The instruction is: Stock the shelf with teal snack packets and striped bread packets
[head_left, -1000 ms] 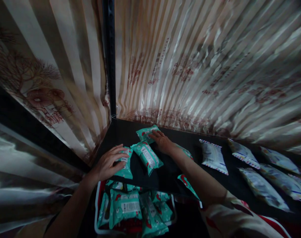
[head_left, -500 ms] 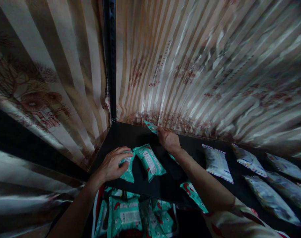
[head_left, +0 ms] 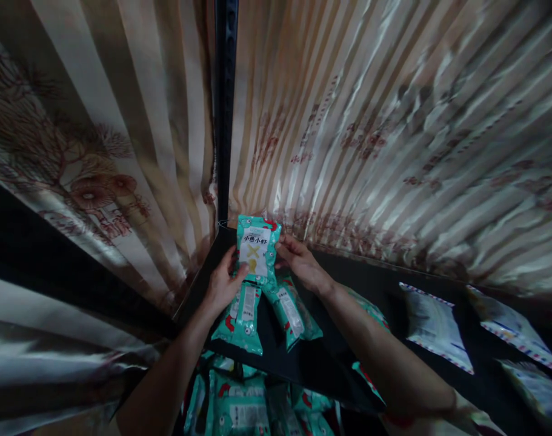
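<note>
So — packet [head_left: 256, 249] held (both hands [head_left: 222, 281] [head_left: 305, 266])

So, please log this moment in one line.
left hand: holds teal packet | right hand: at its right edge | black surface: more teal packets

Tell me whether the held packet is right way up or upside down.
Right way up: the packet shows its front, printed characters upright, with the left hand gripping one side.

My left grip [head_left: 222, 281] and right grip [head_left: 308, 270], ungloved, on slender bare forearms [head_left: 371, 330]; my right sleeve [head_left: 473, 419], of pale patterned cloth touched with red, dimly lit.
</note>
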`<state>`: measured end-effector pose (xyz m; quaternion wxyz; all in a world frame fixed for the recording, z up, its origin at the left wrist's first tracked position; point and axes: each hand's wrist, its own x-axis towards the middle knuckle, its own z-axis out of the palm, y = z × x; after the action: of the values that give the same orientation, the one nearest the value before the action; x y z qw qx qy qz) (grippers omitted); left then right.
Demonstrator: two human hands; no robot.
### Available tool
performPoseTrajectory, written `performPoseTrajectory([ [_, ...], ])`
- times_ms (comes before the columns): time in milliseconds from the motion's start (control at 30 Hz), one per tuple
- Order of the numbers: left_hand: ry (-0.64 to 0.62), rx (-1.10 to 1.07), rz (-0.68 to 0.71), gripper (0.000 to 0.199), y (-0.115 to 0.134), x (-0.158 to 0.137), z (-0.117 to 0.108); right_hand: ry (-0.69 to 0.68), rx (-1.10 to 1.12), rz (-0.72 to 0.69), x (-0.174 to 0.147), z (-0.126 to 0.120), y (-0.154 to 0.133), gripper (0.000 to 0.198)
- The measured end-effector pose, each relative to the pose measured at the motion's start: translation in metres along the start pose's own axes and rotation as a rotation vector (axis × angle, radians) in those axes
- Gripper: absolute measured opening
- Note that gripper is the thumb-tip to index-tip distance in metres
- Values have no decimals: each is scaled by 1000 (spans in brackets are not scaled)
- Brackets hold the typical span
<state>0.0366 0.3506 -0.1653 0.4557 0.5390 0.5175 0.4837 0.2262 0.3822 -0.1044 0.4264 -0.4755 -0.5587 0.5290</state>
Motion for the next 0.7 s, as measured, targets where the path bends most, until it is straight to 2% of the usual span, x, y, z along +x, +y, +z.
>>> performPoseTrajectory([
  [67, 16, -66, -32, 54, -4, 7, 2, -18, 14, 32, 0, 5, 1, 38],
  [167, 112, -95, -7, 50, -8, 14, 3, -68, 1, 114, 1, 11, 7, 39],
  [267, 124, -95, 8, 49, -9, 18, 3, -87, -3, 154, 5, 17, 20, 45],
  [367, 192, -30, 16, 51, -9, 19, 2, 3, 11, 131, 15, 21, 33, 40],
  [467, 248, 35, -8, 49, -10, 18, 0, 149, -9, 61, 35, 17, 41, 31],
  [600, 201, 29, -12, 45, -12, 16, -1, 330, -42, 15, 70, 9, 53, 30],
  [700, 178, 29, -42, 45, -11, 16, -1, 390, -100, -8, 93, 10, 65, 32],
])
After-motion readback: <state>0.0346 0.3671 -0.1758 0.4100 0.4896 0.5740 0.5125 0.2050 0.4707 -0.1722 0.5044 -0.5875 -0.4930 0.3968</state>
